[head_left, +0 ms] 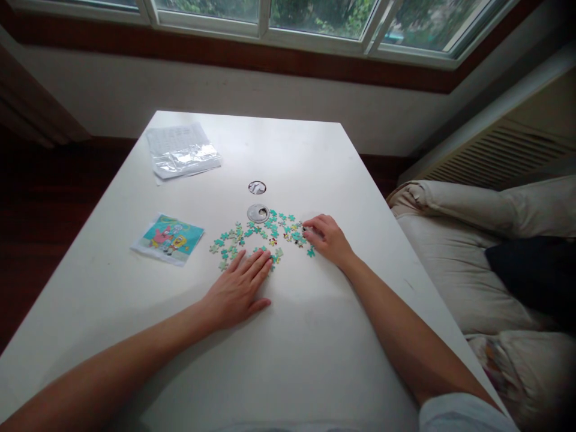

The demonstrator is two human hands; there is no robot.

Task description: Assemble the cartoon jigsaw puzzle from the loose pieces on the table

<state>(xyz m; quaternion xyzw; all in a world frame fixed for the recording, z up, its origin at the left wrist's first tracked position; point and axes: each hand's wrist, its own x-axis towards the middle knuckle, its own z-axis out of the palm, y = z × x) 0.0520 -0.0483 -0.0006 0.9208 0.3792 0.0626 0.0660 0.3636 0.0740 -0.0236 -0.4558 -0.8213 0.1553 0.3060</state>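
Small jigsaw puzzle pieces [231,235], mostly green and teal with some yellow, lie loose and scattered on the white table [315,360]. My left hand [243,285] rests palm down with its fingers stretched over the near edge of the pieces, hiding some of them. At the right edge of the spread is my right hand [328,240], fingers loosely curved and thumb apart. Its fingertips touch or nearly touch several pieces there. Left of the pieces lies a cartoon picture sheet [170,240] with a pale border.
Two round metal fittings [258,213] sit in the tabletop just beyond the pieces. Papers in a clear plastic sleeve [183,153] lie at the far left. A pale cushioned sofa [450,252] stands along the right side, with dark cloth [531,276] on it.
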